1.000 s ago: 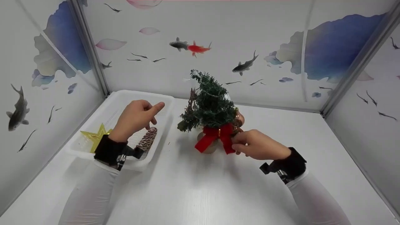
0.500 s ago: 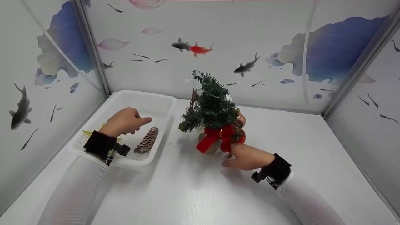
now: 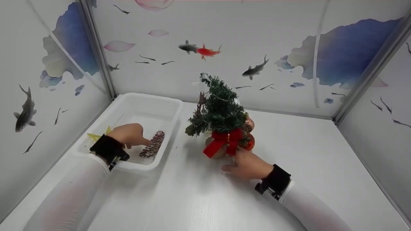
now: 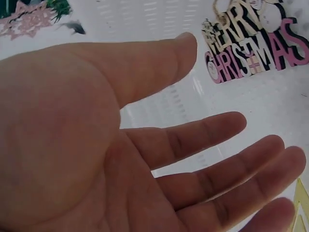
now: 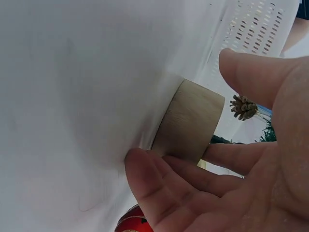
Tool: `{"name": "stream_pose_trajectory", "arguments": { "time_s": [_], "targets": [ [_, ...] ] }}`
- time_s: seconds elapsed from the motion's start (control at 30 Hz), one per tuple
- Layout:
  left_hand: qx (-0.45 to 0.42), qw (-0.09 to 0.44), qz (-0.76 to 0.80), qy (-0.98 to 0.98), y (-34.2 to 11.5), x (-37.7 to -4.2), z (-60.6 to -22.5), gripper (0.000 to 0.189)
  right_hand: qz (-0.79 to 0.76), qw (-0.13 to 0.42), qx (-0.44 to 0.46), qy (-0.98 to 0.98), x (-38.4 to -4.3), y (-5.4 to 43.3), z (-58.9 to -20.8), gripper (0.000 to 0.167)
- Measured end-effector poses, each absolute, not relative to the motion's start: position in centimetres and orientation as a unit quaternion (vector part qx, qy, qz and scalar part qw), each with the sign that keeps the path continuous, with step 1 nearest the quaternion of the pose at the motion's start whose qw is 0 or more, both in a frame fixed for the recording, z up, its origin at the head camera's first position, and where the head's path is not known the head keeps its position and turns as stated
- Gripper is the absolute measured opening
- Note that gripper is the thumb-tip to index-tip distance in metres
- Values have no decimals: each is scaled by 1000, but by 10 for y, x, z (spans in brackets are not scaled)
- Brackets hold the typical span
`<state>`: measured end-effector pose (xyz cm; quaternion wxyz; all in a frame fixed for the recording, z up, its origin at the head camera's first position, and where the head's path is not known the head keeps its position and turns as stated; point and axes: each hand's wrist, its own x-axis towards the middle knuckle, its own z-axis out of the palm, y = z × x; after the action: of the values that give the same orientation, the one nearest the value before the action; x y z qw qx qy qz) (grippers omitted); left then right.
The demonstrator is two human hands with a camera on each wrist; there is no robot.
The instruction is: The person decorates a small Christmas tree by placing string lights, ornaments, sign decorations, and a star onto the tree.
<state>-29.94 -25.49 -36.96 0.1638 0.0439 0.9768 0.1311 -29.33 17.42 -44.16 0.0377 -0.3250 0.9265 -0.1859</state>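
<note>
My left hand (image 3: 130, 134) is inside the white plastic basket (image 3: 175, 118); its thumb overlaps a small "Merry Christmas" sign (image 3: 154, 146) in the head view. In the left wrist view the fingers (image 4: 203, 137) are spread, and a gap shows between them and the sign (image 4: 256, 46). My right hand (image 3: 249, 165) is low at the front of a small Christmas tree (image 3: 223, 109) with a red bow (image 3: 226, 138). Its fingers (image 5: 181, 176) lie against the tree's round wooden base (image 5: 190, 113), with the thumb (image 5: 251, 72) held apart.
A gold star (image 3: 93, 137) lies in the basket, partly hidden behind my left wrist. A red ball ornament (image 3: 249, 143) hangs at the tree's right side, and a small pine cone (image 5: 244, 107) shows beyond the base. Patterned walls (image 3: 154, 77) enclose the white table (image 3: 199, 199).
My left hand has gone down into the basket toward the sign. My right hand has moved from the bow's right side down and left to the tree's base.
</note>
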Motion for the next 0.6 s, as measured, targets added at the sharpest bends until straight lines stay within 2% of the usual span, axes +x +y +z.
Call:
{"name": "stream_pose_trajectory", "arguments": {
  "time_s": [0.17,0.3,0.6],
  "targets": [
    [61,196,87,975,-242,-300,-376,38,-199,-22,-328,923,-295,169,-447,38],
    [56,219,66,972,-232,-302,-380,36,-229,-39,-310,922,-298,168,-448,35],
    [57,220,33,973,-222,-306,-380,29,-257,-91,-312,910,-304,167,-446,34]
  ]
}}
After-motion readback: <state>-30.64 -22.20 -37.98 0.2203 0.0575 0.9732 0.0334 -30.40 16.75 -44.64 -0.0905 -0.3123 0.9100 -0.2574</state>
